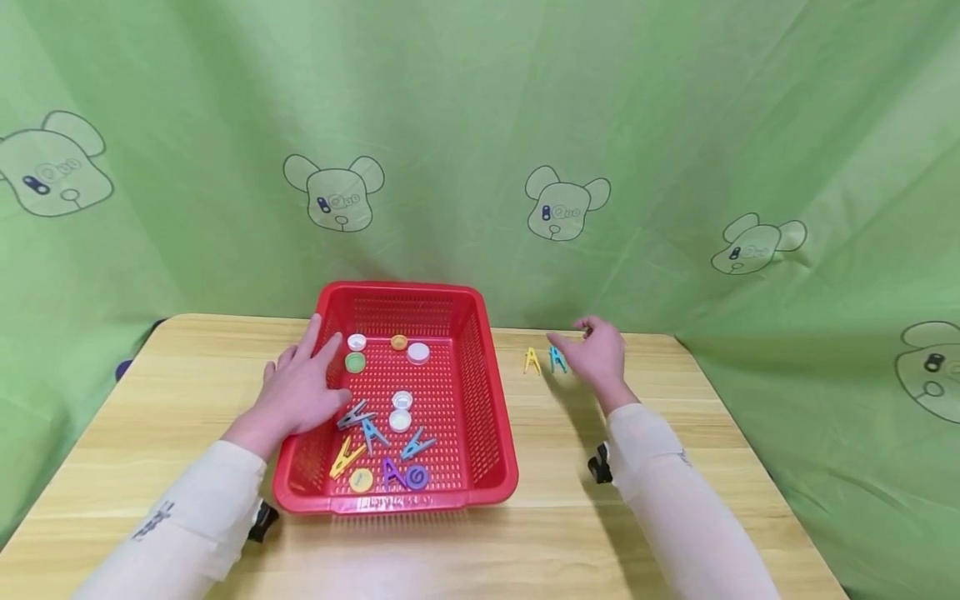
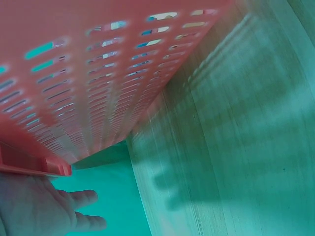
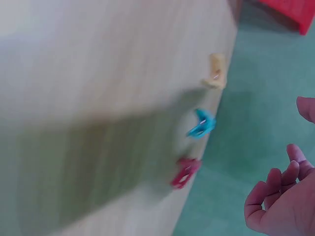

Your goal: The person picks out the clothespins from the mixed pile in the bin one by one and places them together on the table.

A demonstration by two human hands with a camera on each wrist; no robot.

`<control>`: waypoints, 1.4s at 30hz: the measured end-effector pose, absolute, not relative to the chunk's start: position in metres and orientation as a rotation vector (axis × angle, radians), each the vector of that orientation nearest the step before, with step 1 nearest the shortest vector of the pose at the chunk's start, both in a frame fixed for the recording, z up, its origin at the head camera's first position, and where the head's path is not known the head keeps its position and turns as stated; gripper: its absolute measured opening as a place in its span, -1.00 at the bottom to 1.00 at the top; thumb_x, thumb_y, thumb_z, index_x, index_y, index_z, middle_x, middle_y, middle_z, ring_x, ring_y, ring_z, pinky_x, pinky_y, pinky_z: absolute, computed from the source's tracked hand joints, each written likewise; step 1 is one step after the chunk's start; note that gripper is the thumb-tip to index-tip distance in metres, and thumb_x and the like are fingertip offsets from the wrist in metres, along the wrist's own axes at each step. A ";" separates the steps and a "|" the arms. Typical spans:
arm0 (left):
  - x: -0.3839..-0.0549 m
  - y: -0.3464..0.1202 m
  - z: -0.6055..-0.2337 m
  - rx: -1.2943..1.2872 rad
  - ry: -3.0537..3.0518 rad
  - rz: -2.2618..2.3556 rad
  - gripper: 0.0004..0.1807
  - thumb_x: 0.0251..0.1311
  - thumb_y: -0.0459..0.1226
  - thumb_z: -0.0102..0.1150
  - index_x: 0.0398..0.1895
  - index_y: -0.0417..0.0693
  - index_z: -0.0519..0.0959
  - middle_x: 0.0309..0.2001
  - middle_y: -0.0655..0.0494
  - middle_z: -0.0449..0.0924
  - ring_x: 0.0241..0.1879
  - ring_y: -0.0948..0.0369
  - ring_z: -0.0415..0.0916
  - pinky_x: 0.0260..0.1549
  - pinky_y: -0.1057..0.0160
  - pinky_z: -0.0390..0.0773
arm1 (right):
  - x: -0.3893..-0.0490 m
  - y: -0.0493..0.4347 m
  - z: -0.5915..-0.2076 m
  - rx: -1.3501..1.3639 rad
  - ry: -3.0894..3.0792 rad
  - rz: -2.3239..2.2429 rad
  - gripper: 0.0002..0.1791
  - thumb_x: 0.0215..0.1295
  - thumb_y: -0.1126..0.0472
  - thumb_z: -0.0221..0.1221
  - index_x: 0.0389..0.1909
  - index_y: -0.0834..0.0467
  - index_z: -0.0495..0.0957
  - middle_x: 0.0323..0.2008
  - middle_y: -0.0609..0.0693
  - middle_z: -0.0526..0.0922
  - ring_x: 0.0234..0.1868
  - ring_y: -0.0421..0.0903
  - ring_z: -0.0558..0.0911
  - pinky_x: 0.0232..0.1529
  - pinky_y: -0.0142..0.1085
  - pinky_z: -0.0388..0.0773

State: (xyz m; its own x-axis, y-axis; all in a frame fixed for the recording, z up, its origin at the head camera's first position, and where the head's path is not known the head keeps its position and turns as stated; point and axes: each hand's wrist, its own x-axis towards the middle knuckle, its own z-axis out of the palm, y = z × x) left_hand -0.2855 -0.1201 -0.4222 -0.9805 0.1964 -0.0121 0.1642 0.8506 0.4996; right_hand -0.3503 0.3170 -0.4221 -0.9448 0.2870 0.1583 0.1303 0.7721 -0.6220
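My left hand (image 1: 300, 387) lies over the left rim of a red perforated basket (image 1: 491, 417), fingers extended. Two of its fingers show outside the basket wall in the left wrist view. My right hand (image 1: 597, 354) hovers above the back of the table, fingers loosely bent and holding nothing. Closest to it are a blue clothespin (image 1: 557, 358) and a yellow clothespin (image 1: 532, 360) on the tabletop. A red clothespin (image 3: 185, 172) shows beside the blue one in the right wrist view; from the head camera, the hand hides it.
Inside the basket lie several clothespins, among them a purple one (image 1: 392, 473) and a yellow one (image 1: 347, 457). Several round caps are there too, including a green cap (image 1: 355, 362) and a white cap (image 1: 417, 353). A green curtain (image 1: 450, 108) hangs behind the wooden table (image 1: 570, 533).
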 end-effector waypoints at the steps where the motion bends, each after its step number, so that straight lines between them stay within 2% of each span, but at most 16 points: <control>1: -0.286 -0.120 -0.423 0.288 2.962 0.790 -0.02 0.17 -0.10 0.28 0.59 -0.12 0.03 0.59 -0.03 -0.56 0.40 -0.44 -0.14 0.21 -0.55 -0.19 | -0.351 0.312 -0.418 -0.308 -2.717 0.925 -0.35 0.12 -0.19 0.39 0.01 0.24 0.56 0.00 0.21 0.56 -0.02 0.11 0.48 0.03 0.00 0.46; 8: -0.288 -0.121 -0.424 0.297 2.966 0.796 -0.02 0.16 -0.12 0.29 0.59 -0.13 0.04 0.59 -0.05 -0.54 0.39 -0.45 -0.12 0.20 -0.56 -0.18 | -0.357 0.284 -0.394 -0.218 -2.696 0.921 -0.35 0.11 -0.16 0.41 0.03 0.23 0.56 -0.13 0.12 0.51 -0.11 0.07 0.45 -0.04 -0.05 0.45; 20: -0.289 -0.120 -0.421 0.294 2.969 0.802 -0.04 0.18 -0.12 0.27 0.59 -0.13 0.03 0.59 -0.04 -0.55 0.39 -0.45 -0.13 0.22 -0.55 -0.22 | -0.365 0.244 -0.363 -0.142 -2.659 1.008 -0.41 0.09 -0.15 0.43 0.00 0.15 0.56 -0.06 0.10 0.49 -0.01 0.05 0.42 0.03 -0.04 0.41; 42: -0.286 -0.120 -0.421 0.287 2.961 0.794 -0.03 0.17 -0.10 0.28 0.59 -0.12 0.03 0.60 -0.06 -0.53 0.39 -0.46 -0.12 0.22 -0.54 -0.19 | -0.361 0.156 -0.335 0.095 -2.617 1.144 -0.54 0.06 -0.08 0.46 -0.12 0.07 0.58 -0.27 0.03 0.42 -0.21 -0.03 0.37 -0.24 -0.18 0.37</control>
State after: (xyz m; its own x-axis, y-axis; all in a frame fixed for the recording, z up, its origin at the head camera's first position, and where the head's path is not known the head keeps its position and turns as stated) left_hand -0.2862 -0.1203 -0.4210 -0.9807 0.1952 -0.0122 0.1629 0.8499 0.5012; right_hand -0.3606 0.1564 -0.3350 -0.9577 0.0529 0.2829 -0.1717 0.6839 -0.7091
